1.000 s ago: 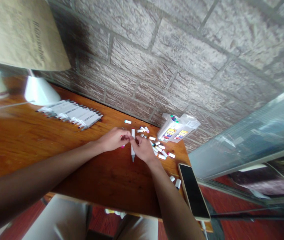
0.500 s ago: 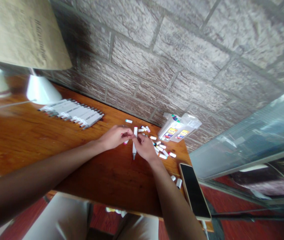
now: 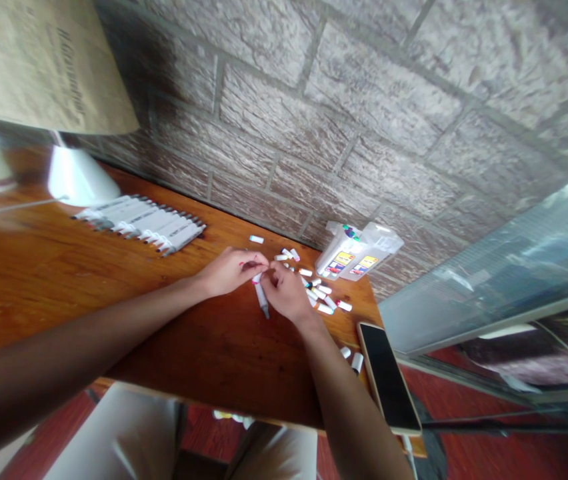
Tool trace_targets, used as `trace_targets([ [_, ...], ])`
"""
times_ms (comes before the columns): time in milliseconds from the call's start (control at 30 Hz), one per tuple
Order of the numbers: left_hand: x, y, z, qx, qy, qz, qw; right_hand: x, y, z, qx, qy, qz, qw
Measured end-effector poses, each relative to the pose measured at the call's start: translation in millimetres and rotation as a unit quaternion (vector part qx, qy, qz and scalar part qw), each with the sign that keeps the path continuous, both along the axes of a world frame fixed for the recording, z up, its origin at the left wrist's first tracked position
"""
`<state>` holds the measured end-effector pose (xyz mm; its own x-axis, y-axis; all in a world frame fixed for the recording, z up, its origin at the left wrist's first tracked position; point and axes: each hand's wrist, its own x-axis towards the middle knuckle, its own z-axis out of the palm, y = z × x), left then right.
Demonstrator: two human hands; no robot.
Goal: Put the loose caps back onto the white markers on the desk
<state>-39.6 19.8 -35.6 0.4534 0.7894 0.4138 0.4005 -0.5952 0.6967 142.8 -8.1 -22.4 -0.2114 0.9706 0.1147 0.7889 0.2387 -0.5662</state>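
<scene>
A white marker with a grey tip slants downward between my two hands, next to the right thumb. My right hand is closed with bent fingers around the marker's upper part, which is partly hidden. My left hand comes in from the left, fingers pinched, its tips meeting the right fingertips. Whatever it pinches is hidden. A pink end shows below the left fingers; I cannot tell whether it belongs to this marker. Several loose marker caps lie scattered right of my right hand.
A row of white markers lies at the back left by the lamp. A clear plastic marker case stands near the brick wall. A phone with a cable rests at the right table edge, beside two caps.
The marker has swung from nearly upright to a slant, and its red end is out of sight. My right fingers have moved up to the left fingertips. The view has shifted slightly.
</scene>
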Motion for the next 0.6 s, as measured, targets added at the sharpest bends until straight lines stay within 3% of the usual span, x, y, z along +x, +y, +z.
trace_targets([
  [300, -1.5, 4.5, -1.5, 0.008, -0.051, 0.02, 0.998, -7.3, -9.4, 4.1, 0.04, 0.042, 0.095, 0.994],
  [600, 4.6, 2.2, -4.3, -0.041, -0.063, -0.016, 0.997, -5.1, -9.5, 7.2, 0.024, 0.04, 0.107, 0.993],
])
